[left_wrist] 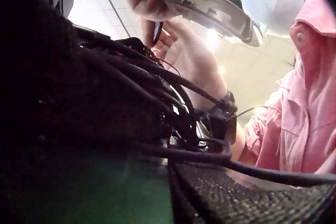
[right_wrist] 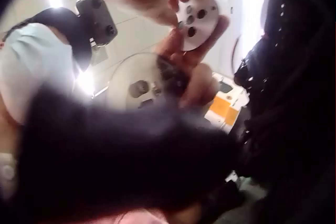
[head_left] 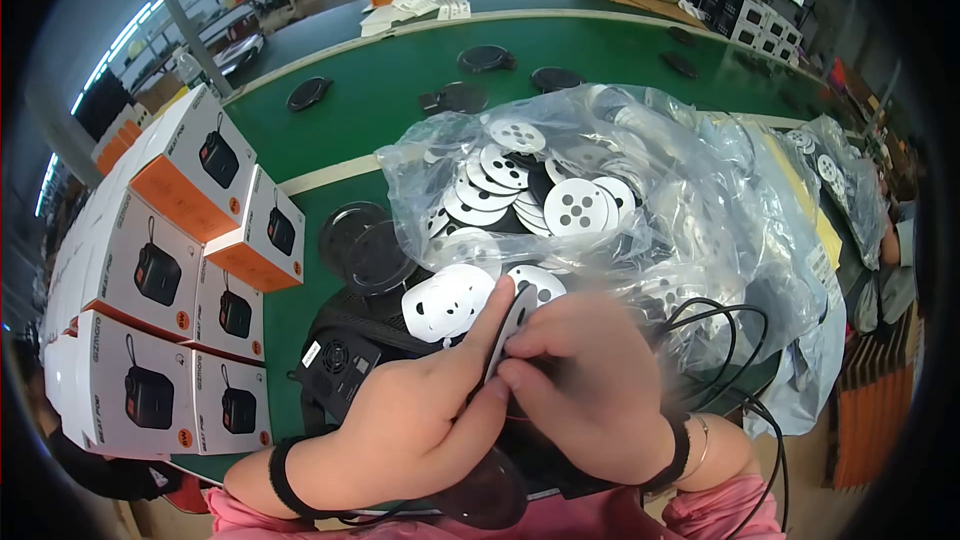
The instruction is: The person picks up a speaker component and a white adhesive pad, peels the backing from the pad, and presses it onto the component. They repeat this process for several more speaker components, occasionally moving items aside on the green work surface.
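Note:
In the head view my left hand (head_left: 400,420) holds a thin white disc with holes (head_left: 508,328) on edge, between thumb and fingers. My right hand (head_left: 605,380), partly blurred, pinches at the disc's near side with thumb and forefinger. The right wrist view shows the disc's perforated face (right_wrist: 202,22), with fingertips at its rim. A round dark translucent cover (head_left: 485,490) hangs below my left hand; its inner side with small fittings (right_wrist: 139,85) shows in the right wrist view, and lower left-hand fingers grip its edge.
Clear plastic bags (head_left: 640,180) of similar white discs spread ahead. Dark round covers (head_left: 375,255) and a black speaker-like device (head_left: 340,365) lie left of the hands. Product boxes (head_left: 145,380) are stacked at left. Black cables (head_left: 735,340) loop at right; a green conveyor (head_left: 370,130) runs behind.

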### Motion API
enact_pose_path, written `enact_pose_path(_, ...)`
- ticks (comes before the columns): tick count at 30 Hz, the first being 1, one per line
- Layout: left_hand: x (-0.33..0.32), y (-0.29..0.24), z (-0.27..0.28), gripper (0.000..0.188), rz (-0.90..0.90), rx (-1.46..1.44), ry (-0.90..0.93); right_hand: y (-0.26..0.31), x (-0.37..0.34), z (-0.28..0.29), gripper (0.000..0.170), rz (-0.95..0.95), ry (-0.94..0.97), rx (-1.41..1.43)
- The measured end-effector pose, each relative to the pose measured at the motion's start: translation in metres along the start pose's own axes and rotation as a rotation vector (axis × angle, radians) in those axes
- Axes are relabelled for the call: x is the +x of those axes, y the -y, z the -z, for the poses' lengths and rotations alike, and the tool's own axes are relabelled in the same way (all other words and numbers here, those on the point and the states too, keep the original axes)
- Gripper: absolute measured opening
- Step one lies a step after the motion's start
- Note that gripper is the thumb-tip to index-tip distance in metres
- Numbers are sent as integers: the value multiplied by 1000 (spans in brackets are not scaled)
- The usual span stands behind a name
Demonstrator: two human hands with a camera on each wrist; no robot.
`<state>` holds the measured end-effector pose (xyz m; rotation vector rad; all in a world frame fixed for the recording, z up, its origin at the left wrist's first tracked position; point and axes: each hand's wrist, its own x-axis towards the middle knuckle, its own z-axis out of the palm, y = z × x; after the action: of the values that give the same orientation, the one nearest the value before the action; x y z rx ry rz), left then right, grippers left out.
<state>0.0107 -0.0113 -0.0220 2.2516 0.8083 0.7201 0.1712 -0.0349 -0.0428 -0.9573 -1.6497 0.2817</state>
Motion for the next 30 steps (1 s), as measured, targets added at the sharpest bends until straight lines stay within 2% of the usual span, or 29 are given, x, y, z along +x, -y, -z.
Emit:
enact_pose_path(4, 1, -2, -1, 62, -19, 29, 4, 2, -2, -1, 20, -54, -7, 51)
enact_pose_path(7, 0, -8, 0, 70, 81, 88, 70, 5, -1, 2, 19, -113, 22, 56)
enact_pose_path(8, -1, -9, -2, 71, 84, 123, 50, 6, -1, 3, 18, -170, 44, 77)
enact_pose_path(17, -1, -12, -8, 73, 34, 262, -39, 5, -3, 2, 14, -269, 89, 213)
enact_pose_path(25, -2, -11, -10, 71, 35, 240, -50, 2, -4, 0, 13, -228, 67, 239)
enact_pose_path(28, -2, -10, -13, 71, 15, 279, -75, 1, -3, 1, 13, -240, 82, 229)
enact_pose_path(30, -4, -6, -17, 71, -125, 329, -120, 1, -3, 1, 13, -283, 110, 216)
